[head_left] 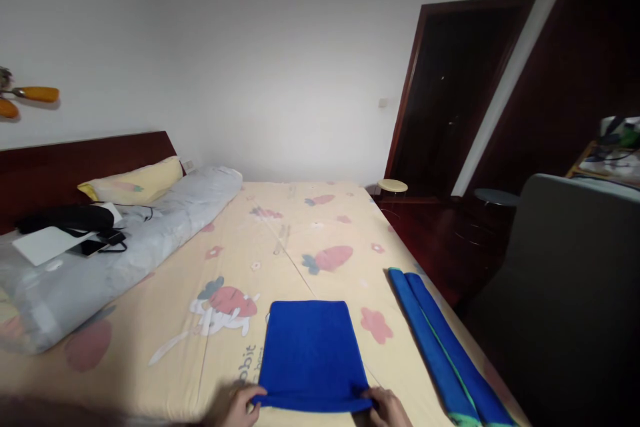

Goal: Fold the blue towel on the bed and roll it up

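Observation:
A blue cloth (pixel 313 347) lies flat on the bed, its near edge turned up in a narrow fold. At the left end of that fold, my left hand (pixel 245 405) pinches the cloth between thumb and fingers. My right hand (pixel 386 407) grips the opposite end of the same edge. To the right, two long blue rolls with green edging (pixel 440 347) lie side by side along the side of the bed.
The bed (pixel 280 227) has a cream sheet printed with carrots. A folded grey quilt (pixel 150 247), a yellow pillow (pixel 135 181) and a black bag (pixel 70 219) lie by the headboard. Stools (pixel 393 185) stand beyond the right side, near a dark chair back (pixel 560 280).

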### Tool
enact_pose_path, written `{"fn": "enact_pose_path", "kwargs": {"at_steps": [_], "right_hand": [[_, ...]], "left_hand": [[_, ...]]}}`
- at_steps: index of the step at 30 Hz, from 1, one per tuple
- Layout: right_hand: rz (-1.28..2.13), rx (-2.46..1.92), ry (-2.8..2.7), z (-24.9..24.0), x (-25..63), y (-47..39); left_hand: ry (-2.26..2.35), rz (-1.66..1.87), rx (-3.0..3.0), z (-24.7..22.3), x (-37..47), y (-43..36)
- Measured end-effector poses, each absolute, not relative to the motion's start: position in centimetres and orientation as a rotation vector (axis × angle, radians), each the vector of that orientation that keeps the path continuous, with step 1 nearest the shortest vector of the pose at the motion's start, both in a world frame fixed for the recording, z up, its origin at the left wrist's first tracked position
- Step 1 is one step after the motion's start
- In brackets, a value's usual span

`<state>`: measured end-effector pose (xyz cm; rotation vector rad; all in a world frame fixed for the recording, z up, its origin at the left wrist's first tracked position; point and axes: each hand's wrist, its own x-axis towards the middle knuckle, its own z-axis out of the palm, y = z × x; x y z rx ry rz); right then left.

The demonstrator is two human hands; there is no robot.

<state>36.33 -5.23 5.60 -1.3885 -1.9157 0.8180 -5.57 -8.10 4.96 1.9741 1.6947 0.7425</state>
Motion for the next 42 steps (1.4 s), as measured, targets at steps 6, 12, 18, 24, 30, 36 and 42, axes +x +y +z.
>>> {"fn": "enact_pose_path", "kwargs": {"at_steps": [6, 12, 18, 24, 30, 36, 42], "right_hand": [[0.784, -1.625, -1.947, 7.6, 34.7, -1.8], [0.226, -1.698, -1.983, 4.4, 34.8, -2.0], [-0.049, -1.211, -2.212, 2.1, 27.9, -3.9], [-0.132, -1.121, -2.332, 1.3, 26.8, -4.5], [-0.039, -1.285, -2.35, 1.6, 34.3, -5.2], [0.087, -1.308, -2.343, 1.3, 36.2, -5.0], [0.513, -1.433, -2.066, 4.2, 34.8, -3.0]], "left_hand": [[1.904, 0.761, 1.685, 4.7, -3.7, -4.3], [2.362, 0.569, 2.02, 2.0, -2.6, -5.0], [1.898, 0.675, 2.603, 0.8, 5.0, -6.0], [1.729, 0.527, 2.794, 1.4, 5.6, -6.3], [1.781, 0.408, 2.779, 4.7, -1.7, -8.3], [1.725, 0.445, 2.716, 3.8, -4.0, -8.1], [1.715, 0.755, 2.426, 2.7, -4.7, -5.7]]}}
